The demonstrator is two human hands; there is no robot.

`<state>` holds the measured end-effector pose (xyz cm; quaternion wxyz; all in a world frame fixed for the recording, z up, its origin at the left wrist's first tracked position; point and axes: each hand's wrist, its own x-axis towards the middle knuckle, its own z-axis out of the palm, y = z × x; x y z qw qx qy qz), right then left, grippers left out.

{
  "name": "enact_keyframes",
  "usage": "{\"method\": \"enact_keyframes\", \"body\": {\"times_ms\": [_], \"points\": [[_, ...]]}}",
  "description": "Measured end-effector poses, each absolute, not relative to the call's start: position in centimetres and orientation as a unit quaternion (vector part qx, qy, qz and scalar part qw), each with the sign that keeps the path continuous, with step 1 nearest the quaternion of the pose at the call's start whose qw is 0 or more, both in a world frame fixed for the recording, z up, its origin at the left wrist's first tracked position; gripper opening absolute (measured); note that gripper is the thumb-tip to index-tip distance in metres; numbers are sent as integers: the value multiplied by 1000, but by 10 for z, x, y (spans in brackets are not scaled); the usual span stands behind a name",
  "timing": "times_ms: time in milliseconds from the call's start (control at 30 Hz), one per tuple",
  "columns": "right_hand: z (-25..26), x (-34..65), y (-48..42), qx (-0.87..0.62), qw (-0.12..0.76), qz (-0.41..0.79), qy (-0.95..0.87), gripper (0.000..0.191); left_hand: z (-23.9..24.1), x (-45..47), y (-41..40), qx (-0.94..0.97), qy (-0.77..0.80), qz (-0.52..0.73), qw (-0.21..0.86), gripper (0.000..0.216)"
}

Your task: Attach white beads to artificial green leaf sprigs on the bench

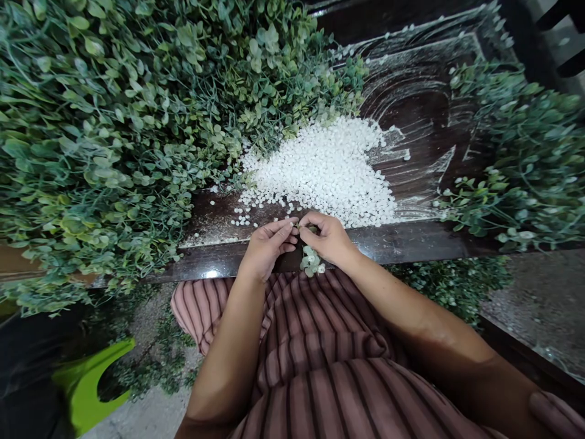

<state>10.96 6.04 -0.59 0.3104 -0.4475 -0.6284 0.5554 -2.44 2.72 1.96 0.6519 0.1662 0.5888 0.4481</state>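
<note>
Close together at the front edge of the dark table, both hands meet at their fingertips. My right hand [329,239] is closed in a pinch on an artificial leaf sprig [311,261], whose pale green leaves hang below the fingers. Its thin stem end points toward the other hand. My left hand [267,245] has thumb and fingers pressed together at that stem end; a tiny whitish spot shows there, but what it pinches is too small to make out. Just beyond the hands lies a heap of small white plastic beads [329,167].
A large mass of artificial greenery [137,110] covers the table's left side. Another leafy bunch [534,164] lies at the right edge. White residue streaks the dark tabletop [420,110]. A bright green plastic object [89,390] stands low on the left. More greenery [457,283] sits below the table.
</note>
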Motion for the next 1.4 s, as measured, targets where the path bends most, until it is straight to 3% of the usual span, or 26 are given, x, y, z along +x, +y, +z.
{"method": "enact_keyframes", "body": {"times_ms": [500,1067,1400], "points": [[-5,110,62,-460,264,554,-641,12,11,-26,28,156,583,462,650,31],[-6,112,62,-440,284,554,-647,16,10,-24,30,146,590,472,638,29],[-3,108,64,-474,265,548,-636,16,5,-13,26,205,637,506,545,23]]}}
